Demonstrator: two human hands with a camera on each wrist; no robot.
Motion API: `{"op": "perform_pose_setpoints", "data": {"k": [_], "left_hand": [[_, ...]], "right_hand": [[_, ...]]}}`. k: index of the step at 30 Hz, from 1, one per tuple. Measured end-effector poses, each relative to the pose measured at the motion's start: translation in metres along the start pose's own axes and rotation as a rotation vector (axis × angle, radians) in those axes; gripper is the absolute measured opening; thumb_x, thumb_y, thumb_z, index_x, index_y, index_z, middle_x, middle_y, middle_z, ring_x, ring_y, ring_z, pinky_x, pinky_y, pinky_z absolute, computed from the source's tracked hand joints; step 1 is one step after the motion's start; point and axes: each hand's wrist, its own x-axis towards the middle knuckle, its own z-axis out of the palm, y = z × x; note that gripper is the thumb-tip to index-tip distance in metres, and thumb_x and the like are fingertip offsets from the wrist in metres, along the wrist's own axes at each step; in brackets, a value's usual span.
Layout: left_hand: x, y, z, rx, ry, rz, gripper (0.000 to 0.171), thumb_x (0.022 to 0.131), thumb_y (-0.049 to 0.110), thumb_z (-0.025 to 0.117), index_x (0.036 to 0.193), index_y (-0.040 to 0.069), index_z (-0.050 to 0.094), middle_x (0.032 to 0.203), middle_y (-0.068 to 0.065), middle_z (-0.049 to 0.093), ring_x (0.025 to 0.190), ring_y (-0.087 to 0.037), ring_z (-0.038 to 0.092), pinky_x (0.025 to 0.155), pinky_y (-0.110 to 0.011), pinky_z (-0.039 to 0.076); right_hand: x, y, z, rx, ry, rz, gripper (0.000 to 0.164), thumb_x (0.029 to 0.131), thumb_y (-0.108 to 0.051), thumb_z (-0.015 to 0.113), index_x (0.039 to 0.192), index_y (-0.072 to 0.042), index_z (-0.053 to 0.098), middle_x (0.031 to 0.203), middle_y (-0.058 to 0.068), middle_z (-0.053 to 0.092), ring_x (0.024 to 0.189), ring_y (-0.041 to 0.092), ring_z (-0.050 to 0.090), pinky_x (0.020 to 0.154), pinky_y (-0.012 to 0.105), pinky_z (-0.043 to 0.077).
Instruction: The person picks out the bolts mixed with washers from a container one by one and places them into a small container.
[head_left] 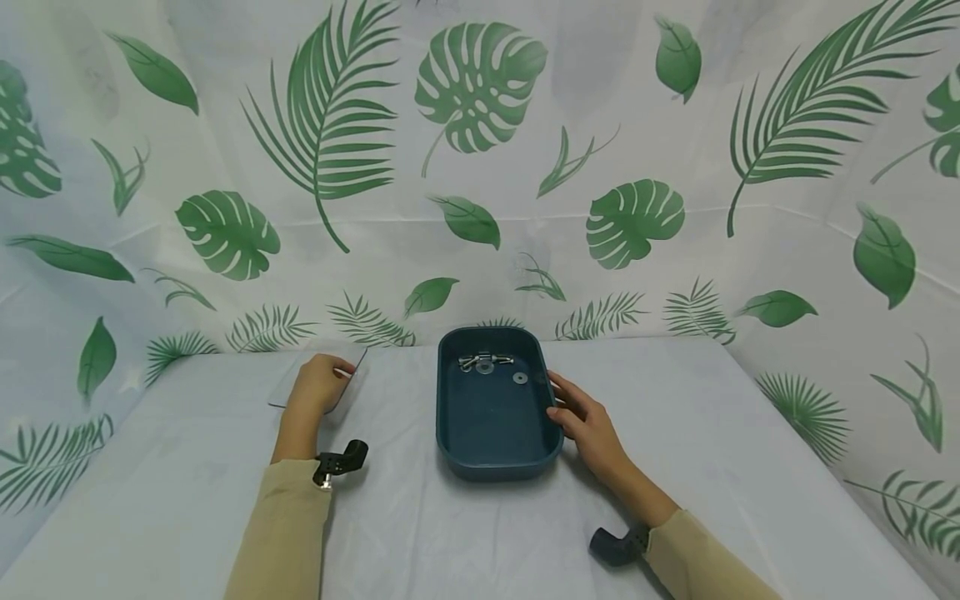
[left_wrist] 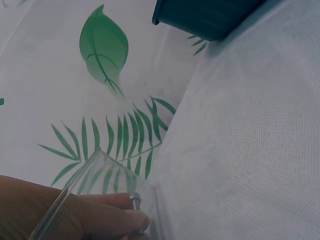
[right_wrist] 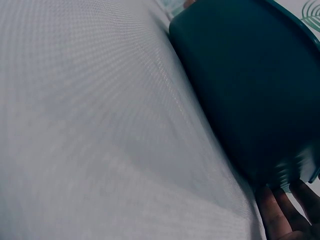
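My left hand (head_left: 321, 383) is at a clear plastic box (head_left: 352, 379) on the left of the table. In the left wrist view its fingers pinch a small metal bolt (left_wrist: 135, 202), seen beside and through the box's clear walls. A dark blue tray (head_left: 495, 471) stands in the middle. Several metal bolts (head_left: 498, 360) lie near its far end with a washer (head_left: 485, 367), and another washer (head_left: 520, 378) lies closer to the right wall. Against the tray's right side rests my right hand (head_left: 588, 429), thumb at the rim, fingertips touching the outer wall.
White cloth (head_left: 390, 517) covers the table. Behind it hangs a white backdrop (head_left: 510, 275) printed with green leaves, close to the tray's far end. A black camera mount (head_left: 341, 458) is on the left wrist, and another black mount (head_left: 618, 546) is on the right.
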Motion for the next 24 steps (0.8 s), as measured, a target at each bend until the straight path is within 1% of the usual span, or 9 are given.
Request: {"op": "perform_pose_setpoints", "data": {"k": [7,13,17,24], "left_hand": [[0.0006,-0.0009,0.001,-0.001,0.003,0.012,0.029,0.099,0.006,0.054,0.122,0.0,0.07,0.122,-0.026,0.069,0.111,-0.04,0.065,0.09,-0.05,0.054],[-0.0001,-0.0011,0.0007,-0.006,0.011,0.024,0.029,0.099,0.006,0.054,0.123,-0.001,0.07,0.122,-0.026,0.069,0.109,-0.04,0.066,0.088,-0.049,0.055],[-0.0013,-0.0001,0.0,-0.012,0.013,0.018,0.029,0.099,0.006,0.054,0.123,-0.001,0.069,0.122,-0.026,0.069,0.108,-0.039,0.066,0.089,-0.049,0.054],[-0.0017,0.0014,-0.0003,-0.011,0.013,-0.002,0.029,0.099,0.005,0.054,0.123,-0.001,0.069,0.122,-0.026,0.068,0.108,-0.039,0.066,0.088,-0.049,0.054]], "right_hand": [[-0.0002,-0.0005,-0.0001,0.003,-0.002,0.0,0.055,0.102,-0.017,0.055,0.155,-0.019,0.042,0.151,0.024,0.051,0.133,0.044,0.055,0.098,0.055,0.055],[0.0001,-0.001,-0.0005,0.009,-0.004,-0.001,0.055,0.102,-0.017,0.055,0.155,-0.018,0.041,0.15,0.024,0.051,0.133,0.043,0.056,0.097,0.048,0.057],[0.0001,-0.0012,-0.0009,0.012,-0.006,-0.004,0.055,0.102,-0.016,0.055,0.156,-0.018,0.041,0.15,0.024,0.051,0.133,0.043,0.056,0.095,0.045,0.058],[0.0002,-0.002,-0.0015,0.017,-0.01,-0.007,0.055,0.102,-0.016,0.055,0.156,-0.017,0.041,0.151,0.025,0.05,0.133,0.044,0.056,0.095,0.045,0.058]]}}
